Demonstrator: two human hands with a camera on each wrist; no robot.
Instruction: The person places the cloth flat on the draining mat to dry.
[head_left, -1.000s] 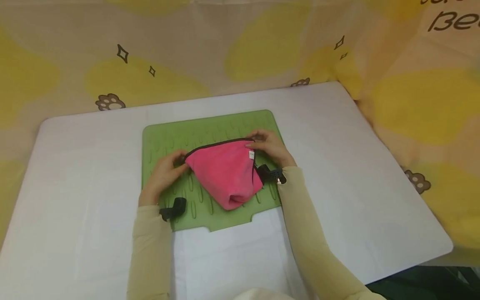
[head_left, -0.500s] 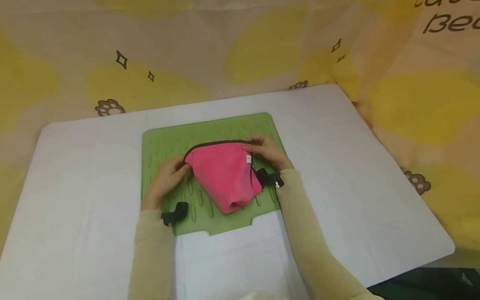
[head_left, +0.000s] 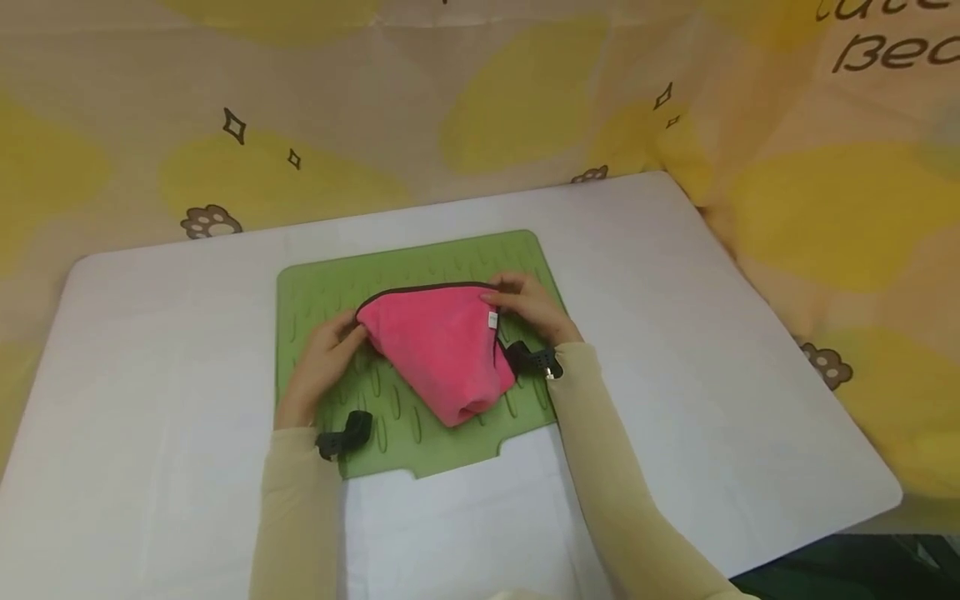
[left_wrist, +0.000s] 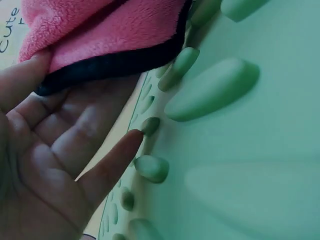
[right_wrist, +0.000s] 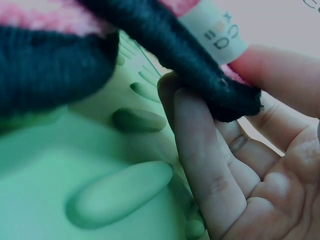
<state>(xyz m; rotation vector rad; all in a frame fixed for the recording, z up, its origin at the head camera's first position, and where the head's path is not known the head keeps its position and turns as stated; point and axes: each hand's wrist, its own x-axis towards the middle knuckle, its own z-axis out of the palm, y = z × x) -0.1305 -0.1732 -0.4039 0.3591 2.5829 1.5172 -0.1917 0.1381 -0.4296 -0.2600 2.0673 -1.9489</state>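
A pink plush cloth (head_left: 442,342) with a dark edging hangs between my hands, its far edge stretched taut and its lower part bunched into a fold near me. My left hand (head_left: 318,367) pinches the far left corner; in the left wrist view the thumb lies on the pink cloth (left_wrist: 115,35) and the other fingers spread beneath it. The far right corner, beside a white tag (head_left: 492,320), is pinched by my right hand (head_left: 532,308). In the right wrist view the thumb presses near the tag (right_wrist: 215,30), with fingers under the dark edging.
Under the cloth lies a green mat (head_left: 315,287) with raised oval ridges and a notched near edge. It rests on a white table (head_left: 750,400). Behind hangs a yellow and beige patterned curtain (head_left: 315,75). Each wrist wears a black camera (head_left: 348,435).
The cloth's left corner has moved slightly left with my left hand, drawing the far edge straighter. Both hands keep their hold, and the head view has shifted a little.
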